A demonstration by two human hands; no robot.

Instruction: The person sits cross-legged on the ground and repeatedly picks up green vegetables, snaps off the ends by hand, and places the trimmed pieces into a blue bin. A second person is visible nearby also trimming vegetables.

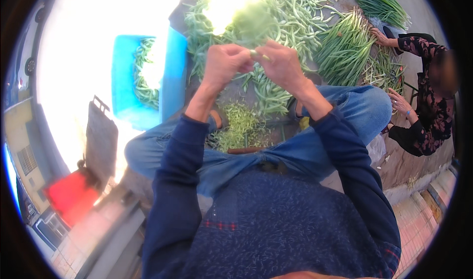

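A short green bean pod (253,52) is pinched between my two hands, raised over the ground in front of my knees. My left hand (226,62) grips one end with thumb and fingertips. The other end is in the fingers of my right hand (282,62), which look slightly blurred. Beyond both hands spreads a large pile of green beans (299,24), partly washed out by glare. A smaller heap of beans (271,94) lies below my right hand. Between my feet are pale green bean trimmings (240,122).
A blue plastic tub (175,68) with beans inside stands at left. Right of the pile lie scallions (343,49) and another bunch (380,5). A co-worker's hands (401,103) are beside them. A grey panel (101,138) and a red object (72,196) are lower left.
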